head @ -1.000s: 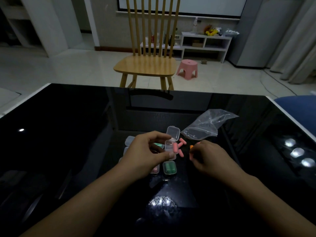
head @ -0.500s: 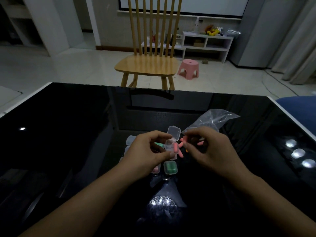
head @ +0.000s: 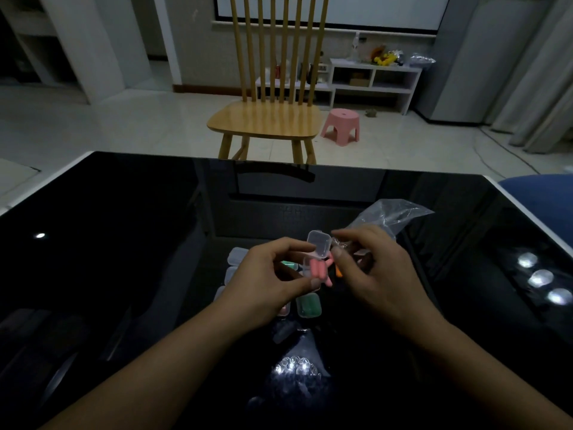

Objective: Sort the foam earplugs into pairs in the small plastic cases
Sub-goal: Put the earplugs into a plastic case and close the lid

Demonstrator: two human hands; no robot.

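My left hand [head: 266,283] grips a small clear case [head: 307,270] just above the black table, its hinged lid [head: 318,246] standing open. Pink earplugs [head: 317,270] lie in the case. My right hand [head: 375,274] is right beside it, thumb and forefinger pinching the lid's right edge. Another pink earplug [head: 329,282] and an orange earplug [head: 338,271] lie on the table under the hands. A shut case with green earplugs [head: 308,306] sits near my left thumb. Several more cases [head: 236,254] lie partly hidden behind my left hand.
A crumpled clear plastic bag [head: 392,214] lies just beyond my right hand. The glossy black table [head: 124,243] has white edges and reflects ceiling lights. A wooden chair [head: 266,119] stands past the far edge, a blue cushion [head: 539,193] at the right.
My right hand came from the table's right side to the open case, and its fingers now pinch the lid. More pink shows in the case. My left hand lifted the case slightly.
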